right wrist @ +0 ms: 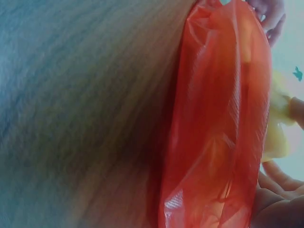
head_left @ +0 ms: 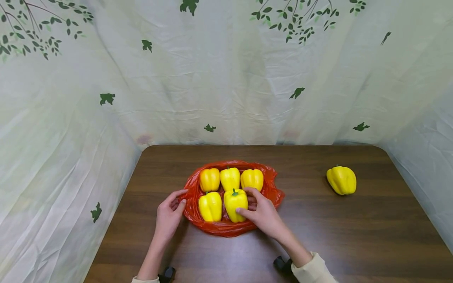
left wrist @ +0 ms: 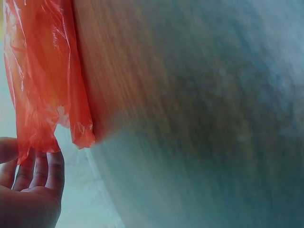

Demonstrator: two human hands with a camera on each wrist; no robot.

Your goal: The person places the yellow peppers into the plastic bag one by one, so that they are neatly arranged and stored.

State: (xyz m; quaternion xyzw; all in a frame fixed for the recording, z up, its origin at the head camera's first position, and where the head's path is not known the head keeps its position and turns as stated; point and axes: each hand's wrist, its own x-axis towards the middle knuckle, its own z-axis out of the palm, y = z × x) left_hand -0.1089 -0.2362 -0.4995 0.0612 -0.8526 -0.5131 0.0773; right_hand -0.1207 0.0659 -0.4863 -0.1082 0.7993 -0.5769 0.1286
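Observation:
A red plastic bag (head_left: 228, 232) lies spread wide on the table, its rim rolled into a ring. Inside it, yellow bell peppers (head_left: 209, 180) form a back row of three, with another pepper (head_left: 210, 207) at the front left. My right hand (head_left: 265, 212) grips a yellow bell pepper (head_left: 234, 202) at the front right of the bag, thumb on its near side. At the bag's left edge, my left hand (head_left: 169, 216) pinches the plastic; the left wrist view shows the bag's edge (left wrist: 40, 137) between thumb and fingers.
One loose yellow bell pepper (head_left: 341, 180) lies on the brown wooden table (head_left: 304, 232) at the right. Pale fabric (head_left: 226, 78) printed with green leaves hangs behind the table and along both sides.

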